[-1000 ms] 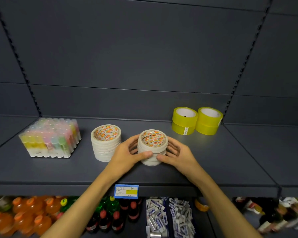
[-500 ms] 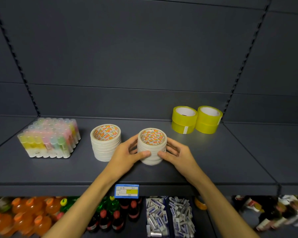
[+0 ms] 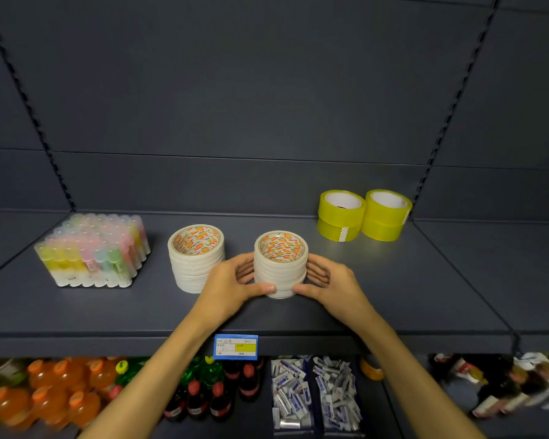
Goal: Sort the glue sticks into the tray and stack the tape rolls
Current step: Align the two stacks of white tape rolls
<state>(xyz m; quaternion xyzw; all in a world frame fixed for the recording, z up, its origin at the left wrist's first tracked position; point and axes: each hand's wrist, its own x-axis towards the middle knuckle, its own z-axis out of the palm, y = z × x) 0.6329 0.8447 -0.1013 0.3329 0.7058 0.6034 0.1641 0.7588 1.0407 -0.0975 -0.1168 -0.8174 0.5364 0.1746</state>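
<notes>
Cupping the white tape stack (image 3: 280, 264) at shelf (image 3: 425, 289) centre: left hand (image 3: 227, 285) at 9 o'clock, right hand (image 3: 327, 285) at 3 o'clock, fingers curled round it, thumbs at its base. Second white stack (image 3: 196, 257) just beside at 9 o'clock; glue sticks (image 3: 92, 250) farther that way; 2 yellow tape stacks (image 3: 365, 215) at 1 o'clock. Risk, judging by the loose rolls: uneven squeezing could skew layers, toppling the stack into its neighbour.

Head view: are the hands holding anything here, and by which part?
Yes. Both hands hold the right white tape stack by its sides: left hand on its left, right hand on its right, thumbs at the lowest front rolls, fingers curled behind.
</notes>
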